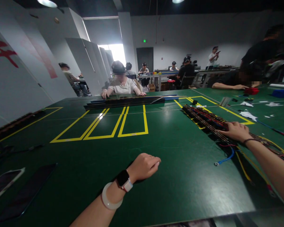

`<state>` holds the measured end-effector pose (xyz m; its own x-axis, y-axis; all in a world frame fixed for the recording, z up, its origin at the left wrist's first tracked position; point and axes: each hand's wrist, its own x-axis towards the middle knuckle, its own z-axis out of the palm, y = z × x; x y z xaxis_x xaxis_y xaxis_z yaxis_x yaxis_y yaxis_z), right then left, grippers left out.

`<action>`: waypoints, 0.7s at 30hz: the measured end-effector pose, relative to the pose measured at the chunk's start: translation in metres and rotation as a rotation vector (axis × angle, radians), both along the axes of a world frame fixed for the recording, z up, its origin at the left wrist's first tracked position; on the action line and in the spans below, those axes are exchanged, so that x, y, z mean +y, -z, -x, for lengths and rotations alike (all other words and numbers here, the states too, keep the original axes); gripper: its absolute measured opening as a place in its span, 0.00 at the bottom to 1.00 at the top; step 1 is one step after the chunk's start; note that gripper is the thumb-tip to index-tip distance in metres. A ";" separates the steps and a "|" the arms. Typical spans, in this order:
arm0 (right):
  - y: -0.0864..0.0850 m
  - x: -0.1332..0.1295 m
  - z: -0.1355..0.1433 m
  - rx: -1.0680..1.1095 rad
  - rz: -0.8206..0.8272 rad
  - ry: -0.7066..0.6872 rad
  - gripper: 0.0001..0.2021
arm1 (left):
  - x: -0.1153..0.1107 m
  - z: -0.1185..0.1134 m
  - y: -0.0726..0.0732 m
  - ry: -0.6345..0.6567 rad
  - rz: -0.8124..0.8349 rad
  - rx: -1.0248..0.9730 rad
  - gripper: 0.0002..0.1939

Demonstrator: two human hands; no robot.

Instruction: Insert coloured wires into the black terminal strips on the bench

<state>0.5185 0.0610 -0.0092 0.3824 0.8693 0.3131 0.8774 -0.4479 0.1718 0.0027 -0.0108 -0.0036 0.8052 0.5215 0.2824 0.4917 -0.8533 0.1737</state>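
My left hand (144, 166) rests on the green table (175, 189), its fingers curled together, and nothing shows in them. A watch (124, 179) and a pale bangle (111, 196) are on that wrist. My right hand (238, 131) lies over the near end of a bundle of long dark wired strips (203, 119), thumb on the left side and fingers over the top. Its fingertips are partly hidden among the wires. From the near end of the bundle come a blue cable (227, 160) with a ring terminal and yellow wires (243, 167).
Yellow tape outlines (132, 134) mark the table. Across it, a person (123, 85) has hands by a stack of long dark strips (127, 101). Two flat dark devices (28, 192) lie at near left. Scraps of white paper (248, 115) and another person's arm (229, 86) are at right.
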 end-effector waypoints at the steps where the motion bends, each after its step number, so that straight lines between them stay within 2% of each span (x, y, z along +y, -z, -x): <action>1: 0.000 -0.001 0.002 0.030 0.020 -0.002 0.37 | 0.000 0.000 0.000 0.001 0.001 0.000 0.13; 8: -0.004 0.000 0.010 0.097 0.103 0.005 0.34 | 0.000 -0.001 0.000 0.011 0.000 -0.012 0.13; 15: 0.000 -0.004 -0.004 0.150 0.119 -0.113 0.25 | 0.001 -0.001 0.001 0.006 -0.024 -0.008 0.12; 21: 0.011 -0.012 -0.028 0.230 0.168 0.030 0.28 | 0.001 0.000 0.001 -0.001 -0.007 0.003 0.13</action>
